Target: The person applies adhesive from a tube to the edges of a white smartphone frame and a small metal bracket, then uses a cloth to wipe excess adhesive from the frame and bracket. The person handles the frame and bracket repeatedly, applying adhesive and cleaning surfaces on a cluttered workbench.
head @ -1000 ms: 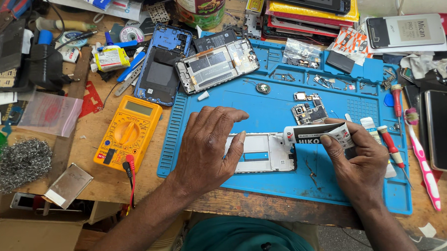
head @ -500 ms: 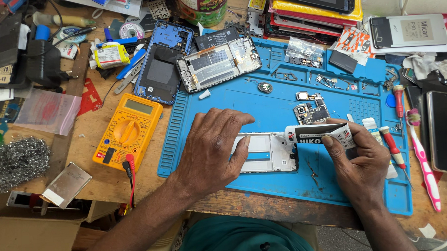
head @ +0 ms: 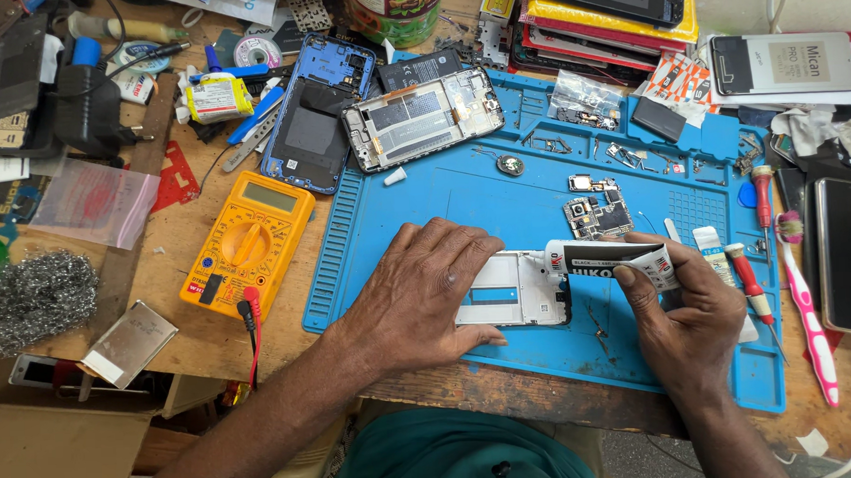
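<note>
The left hand (head: 425, 291) is lying spread flat, pressing the white phone frame (head: 514, 290) onto the blue work mat (head: 556, 192), while the right hand (head: 687, 305) is pinching a glue tube (head: 607, 258), its nozzle meeting the frame's right edge. Squeezing too hard is likely smearing excess glue onto the frame or mat, and the frame could be sliding if the left hand's pressure eases.
</note>
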